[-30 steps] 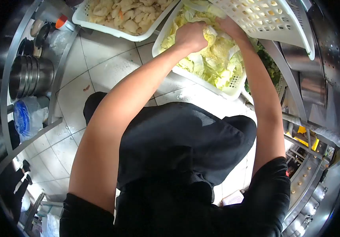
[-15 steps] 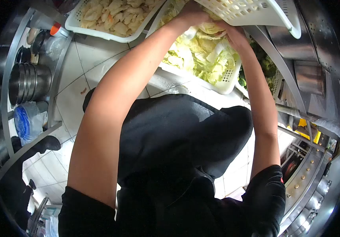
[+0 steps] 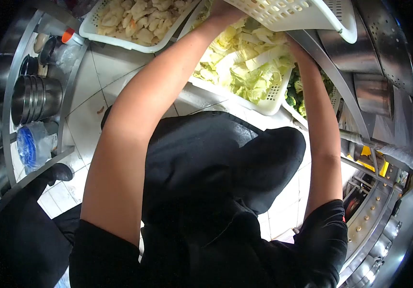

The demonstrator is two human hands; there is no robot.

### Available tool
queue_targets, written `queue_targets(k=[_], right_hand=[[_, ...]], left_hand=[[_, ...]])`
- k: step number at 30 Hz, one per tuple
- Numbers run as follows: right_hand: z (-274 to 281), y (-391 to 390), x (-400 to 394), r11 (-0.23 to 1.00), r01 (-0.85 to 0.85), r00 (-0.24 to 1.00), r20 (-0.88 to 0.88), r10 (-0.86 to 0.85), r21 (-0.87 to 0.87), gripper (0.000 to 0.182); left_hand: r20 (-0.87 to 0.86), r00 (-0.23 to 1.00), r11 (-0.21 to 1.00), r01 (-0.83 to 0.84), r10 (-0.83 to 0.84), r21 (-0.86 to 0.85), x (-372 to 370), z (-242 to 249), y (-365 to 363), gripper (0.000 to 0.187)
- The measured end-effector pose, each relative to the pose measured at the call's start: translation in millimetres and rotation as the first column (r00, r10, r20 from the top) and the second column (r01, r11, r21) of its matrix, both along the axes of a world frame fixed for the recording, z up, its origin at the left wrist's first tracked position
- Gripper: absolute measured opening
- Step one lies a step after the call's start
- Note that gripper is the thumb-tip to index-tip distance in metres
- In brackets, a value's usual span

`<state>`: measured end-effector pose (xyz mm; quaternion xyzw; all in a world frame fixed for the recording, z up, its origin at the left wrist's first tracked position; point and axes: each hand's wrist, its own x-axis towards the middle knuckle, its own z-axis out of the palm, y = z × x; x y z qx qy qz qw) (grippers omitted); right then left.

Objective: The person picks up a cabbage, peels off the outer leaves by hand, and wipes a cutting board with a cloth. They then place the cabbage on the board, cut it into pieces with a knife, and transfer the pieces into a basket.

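A white plastic basket of chopped pale-green cabbage [image 3: 245, 62] stands on the floor in front of my knees. My left hand [image 3: 228, 11] is at its far left part, with the fingers hidden behind a raised white perforated basket [image 3: 283, 14]. At the right side of the cabbage is my right hand [image 3: 293, 43], largely covered by the raised basket and the forearm. Whether either hand holds cabbage or a basket rim cannot be seen.
A white basket of pale sliced pieces [image 3: 144, 21] stands at the upper left. Broccoli [image 3: 296, 93] lies in a basket on the right. Metal racks with stacked steel pots [image 3: 36, 100] and pans flank both sides. Another person's dark-trousered leg [image 3: 33, 216] is at lower left.
My hands have moved apart, the right one towards the cabbage basket's right side. More broccoli shows beside it. The other person's leg has come further into view at lower left.
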<state>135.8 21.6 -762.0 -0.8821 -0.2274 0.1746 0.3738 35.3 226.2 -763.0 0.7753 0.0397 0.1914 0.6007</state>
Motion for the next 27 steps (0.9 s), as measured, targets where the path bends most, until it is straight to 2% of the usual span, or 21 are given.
queue_targets(k=[3, 5, 7, 9, 11, 12, 13, 15, 16, 17, 19, 20, 22, 23, 24, 26, 27], right_hand=[[10, -5, -5, 0.987, -0.021, 0.999, 0.032, 0.026, -0.161, 0.056], [19, 1, -28, 0.929, 0.003, 0.984, 0.168, 0.064, -0.370, 0.057], [19, 11, -58, 0.859, -0.025, 0.905, 0.353, 0.237, -0.512, 0.058], [10, 19, -91, 0.812, -0.071, 0.771, 0.484, 0.413, -0.579, 0.059], [-12, 31, -114, 0.804, 0.028, 0.687, 0.596, 0.416, -0.594, 0.056], [-20, 38, -120, 0.797, 0.126, 0.581, 0.695, 0.423, -0.590, 0.053], [-19, 42, -119, 0.801, 0.125, 0.579, 0.699, 0.421, -0.586, 0.053], [-18, 50, -115, 0.759, 0.003, 0.745, 0.508, 0.433, -0.651, 0.051], [-9, 55, -113, 0.759, 0.001, 0.745, 0.506, 0.434, -0.652, 0.051], [5, 60, -106, 0.724, -0.022, 0.867, 0.347, 0.357, -0.689, 0.050], [4, 43, -83, 0.769, 0.048, 0.917, 0.333, 0.218, -0.637, 0.047], [4, 35, -72, 0.788, 0.088, 0.934, 0.325, 0.147, -0.609, 0.046], [41, 22, -70, 0.906, 0.162, 0.987, 0.063, -0.149, -0.391, 0.046], [42, 16, -68, 0.902, 0.160, 0.987, 0.066, -0.146, -0.401, 0.046], [42, 10, -68, 0.968, 0.177, 0.972, -0.123, -0.200, -0.176, 0.046], [36, 0, -63, 0.972, 0.231, 0.930, -0.305, -0.205, 0.051, 0.046], [25, -2, -57, 0.963, 0.222, 0.936, -0.309, -0.167, 0.152, 0.047]], left_hand=[[-0.009, 1.000, 0.994, 0.000, 0.001, 0.109, -3, 3, 9, 0.060], [-0.012, 0.999, 0.973, -0.027, 0.030, 0.229, -6, 0, 12, 0.059], [0.036, 0.992, 0.912, -0.126, 0.122, 0.391, -9, -9, 16, 0.058], [-0.019, 0.984, 0.865, -0.148, 0.179, 0.480, -20, -21, 14, 0.057], [-0.424, 0.896, 0.914, 0.055, 0.132, 0.402, -33, -29, 10, 0.062], [-0.484, 0.867, 0.871, 0.147, 0.114, 0.468, -46, -29, 7, 0.057], [-0.544, 0.833, 0.817, 0.240, 0.104, 0.524, -55, -30, 7, 0.054], [-0.498, 0.862, 0.826, 0.213, 0.093, 0.521, -70, -34, 12, 0.052], [-0.449, 0.890, 0.838, 0.184, 0.079, 0.514, -76, -34, 12, 0.051], [-0.448, 0.891, 0.838, 0.183, 0.080, 0.513, -78, -33, 11, 0.051], [-0.291, 0.941, 0.801, 0.039, 0.171, 0.598, -83, -23, 10, 0.051], [-0.286, 0.942, 0.801, 0.033, 0.175, 0.598, -85, -17, 7, 0.051], [-0.007, 0.986, 0.907, -0.153, 0.169, 0.393, -85, -7, -6, 0.039], [-0.037, 0.989, 0.933, -0.121, 0.142, 0.338, -71, -7, -11, 0.037], [-0.038, 0.989, 0.937, -0.122, 0.142, 0.326, -61, -6, -16, 0.037], [-0.281, 0.954, 0.987, 0.137, -0.107, 0.089, -40, 3, -23, 0.054], [-0.276, 0.955, 0.987, 0.135, -0.107, 0.085, -28, -2, -27, 0.054]])
